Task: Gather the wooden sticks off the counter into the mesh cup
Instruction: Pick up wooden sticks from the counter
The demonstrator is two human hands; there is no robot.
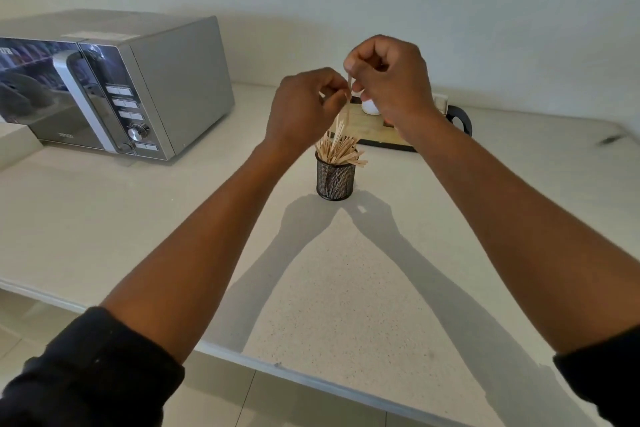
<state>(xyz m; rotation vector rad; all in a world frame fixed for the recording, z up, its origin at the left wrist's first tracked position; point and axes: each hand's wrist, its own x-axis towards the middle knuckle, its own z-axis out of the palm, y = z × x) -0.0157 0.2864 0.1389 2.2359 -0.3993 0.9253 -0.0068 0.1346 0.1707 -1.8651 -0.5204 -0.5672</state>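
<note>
Hands first: my left hand (304, 104) and my right hand (388, 76) are raised close together above the cup (335, 180), fingers curled. Between them stands a thin stick (348, 94), nearly upright; my right hand pinches its top end, and my left hand's fingertips close on it a little lower down. Whether more than one stick is in that pinch I cannot tell.

I judge this to be the feeding step: a stick is held over the cup, not yet let go. The next move calls for lowering it straight down so its lower end slips in among the bundle (341, 149) already standing there, then loosening both pinches. The cup looks crowded, so the end may catch on the others and need a nudge.

Black wire mesh makes up the cup, which stands upright on the counter (346, 288), midway between the front edge and the back wall. Pale flat sticks fan out of its top, some leaning right over the rim. No loose sticks show on the counter that I can see, so the gathering seems near its end.

Further out, a silver microwave (138, 80) sits toward the back left of the counter, and a wooden tray (370, 130) lies just behind the cup.
</note>
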